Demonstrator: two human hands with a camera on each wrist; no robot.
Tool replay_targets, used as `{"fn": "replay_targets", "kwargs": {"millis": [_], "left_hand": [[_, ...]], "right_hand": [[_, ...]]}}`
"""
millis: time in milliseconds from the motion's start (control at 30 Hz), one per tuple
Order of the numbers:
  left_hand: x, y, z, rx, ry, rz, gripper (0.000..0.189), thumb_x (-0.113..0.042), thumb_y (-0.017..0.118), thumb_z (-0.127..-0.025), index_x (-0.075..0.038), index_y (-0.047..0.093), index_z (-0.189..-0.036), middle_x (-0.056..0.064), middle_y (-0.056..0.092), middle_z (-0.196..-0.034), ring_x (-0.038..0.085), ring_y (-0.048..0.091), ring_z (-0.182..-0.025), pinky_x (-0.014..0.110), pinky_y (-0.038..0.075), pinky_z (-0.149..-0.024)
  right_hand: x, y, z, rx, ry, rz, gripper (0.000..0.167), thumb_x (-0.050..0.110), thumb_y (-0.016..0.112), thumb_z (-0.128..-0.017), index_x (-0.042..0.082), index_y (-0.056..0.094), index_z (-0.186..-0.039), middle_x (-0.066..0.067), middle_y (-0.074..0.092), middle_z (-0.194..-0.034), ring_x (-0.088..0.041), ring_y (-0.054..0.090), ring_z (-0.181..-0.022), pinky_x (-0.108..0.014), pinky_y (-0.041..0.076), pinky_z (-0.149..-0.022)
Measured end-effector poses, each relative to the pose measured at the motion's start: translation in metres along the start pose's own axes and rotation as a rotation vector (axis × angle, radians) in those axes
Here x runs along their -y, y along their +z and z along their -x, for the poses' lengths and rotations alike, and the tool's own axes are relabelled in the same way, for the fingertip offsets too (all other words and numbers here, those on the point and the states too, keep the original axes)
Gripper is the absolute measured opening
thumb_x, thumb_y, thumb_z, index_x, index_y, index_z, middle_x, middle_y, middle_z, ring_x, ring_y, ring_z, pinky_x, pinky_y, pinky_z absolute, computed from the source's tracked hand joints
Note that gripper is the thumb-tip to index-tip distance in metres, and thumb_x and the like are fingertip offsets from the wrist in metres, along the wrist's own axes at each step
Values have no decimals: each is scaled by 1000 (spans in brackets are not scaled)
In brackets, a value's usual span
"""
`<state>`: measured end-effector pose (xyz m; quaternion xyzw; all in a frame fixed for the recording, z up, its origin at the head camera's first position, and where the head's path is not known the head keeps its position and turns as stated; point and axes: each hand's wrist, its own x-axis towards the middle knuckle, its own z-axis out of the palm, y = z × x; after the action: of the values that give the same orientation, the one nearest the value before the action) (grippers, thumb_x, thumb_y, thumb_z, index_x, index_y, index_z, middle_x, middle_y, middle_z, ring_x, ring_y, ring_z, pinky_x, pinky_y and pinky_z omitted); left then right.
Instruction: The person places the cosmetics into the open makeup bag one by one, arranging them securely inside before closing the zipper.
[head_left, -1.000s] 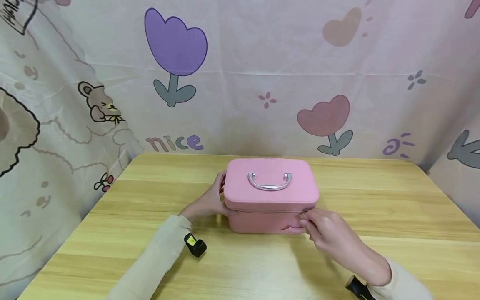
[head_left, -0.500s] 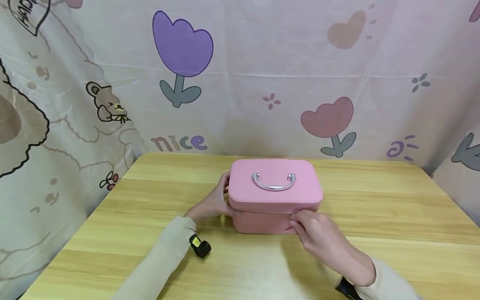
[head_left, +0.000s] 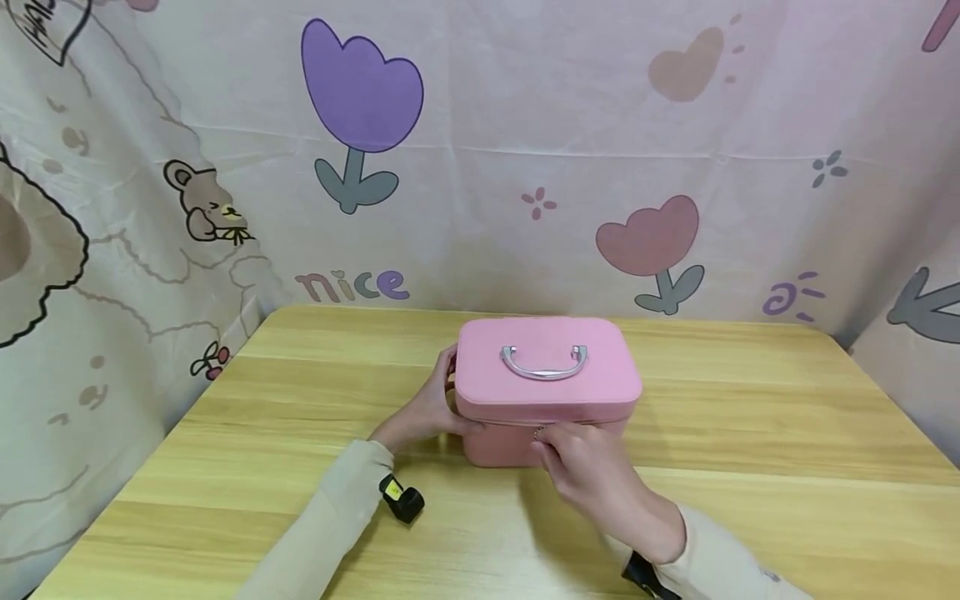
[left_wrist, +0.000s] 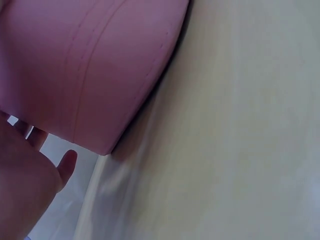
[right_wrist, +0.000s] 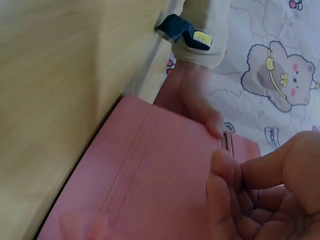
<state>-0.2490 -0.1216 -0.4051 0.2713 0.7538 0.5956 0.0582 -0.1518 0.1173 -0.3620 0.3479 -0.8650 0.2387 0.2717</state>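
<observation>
A pink vanity case (head_left: 480, 333) with a silver top handle (head_left: 544, 374) stands on the table, lid down. My left hand (head_left: 429, 407) holds its left end, thumb on the front corner and fingers along the side. The left wrist view shows those fingers (left_wrist: 38, 137) reaching past the case's edge. My right hand (head_left: 596, 471) pinches the small metal zipper pull (head_left: 538, 433) at the middle of the front. In the right wrist view, thumb and forefinger meet over the pull and hide it. Beyond them, a dark slit of zipper seam (right_wrist: 227, 143) shows near the left thumb.
The wooden table (head_left: 315, 375) reaches back to a printed cloth backdrop (head_left: 480, 100), which also hangs on both sides. A black wrist camera (head_left: 402, 498) is strapped to the left sleeve, and another (head_left: 647, 575) to the right.
My right hand has slid leftward along the front seam with the zipper pull, from the right corner to the middle. The left hand keeps its hold, and the case stays in place.
</observation>
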Motion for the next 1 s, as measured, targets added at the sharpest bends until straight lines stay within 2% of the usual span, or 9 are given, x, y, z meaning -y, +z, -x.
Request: {"fn": "replay_targets", "kwargs": {"millis": [133,233,700,1000], "left_hand": [[0,1,0,0,9,-7,123,-24,90,-60,0,9,-149,25,25,-147,37,26,-134,55,25,-108],[0,2,1,-4,13,-8,124,-26,90,-60,0,9,-149,24,26,-146,37,25,-134,54,26,-108],[-6,5,8,-47,17,-52,126,-33,91,-59,0,9,-149,23,28,-146,37,26,-134,56,21,-109],[-8,5,9,1,-40,-105,124,-23,86,-60,-4,3,-150,21,19,-152,34,18,-139,55,14,-112]], "right_hand": [[6,3,-3,6,32,10,23,-1,74,-76,11,58,-67,7,49,-60,-9,51,-54,-25,44,-49],[9,4,-5,9,49,25,30,-1,74,-77,13,51,-63,8,42,-57,-8,44,-50,-26,40,-45],[31,22,-25,37,25,-39,31,-3,69,-79,11,48,-61,5,40,-54,-8,38,-46,-25,36,-41],[43,30,-32,86,90,-115,32,2,65,-87,12,49,-61,7,37,-56,-4,33,-49,-22,32,-41]]}}
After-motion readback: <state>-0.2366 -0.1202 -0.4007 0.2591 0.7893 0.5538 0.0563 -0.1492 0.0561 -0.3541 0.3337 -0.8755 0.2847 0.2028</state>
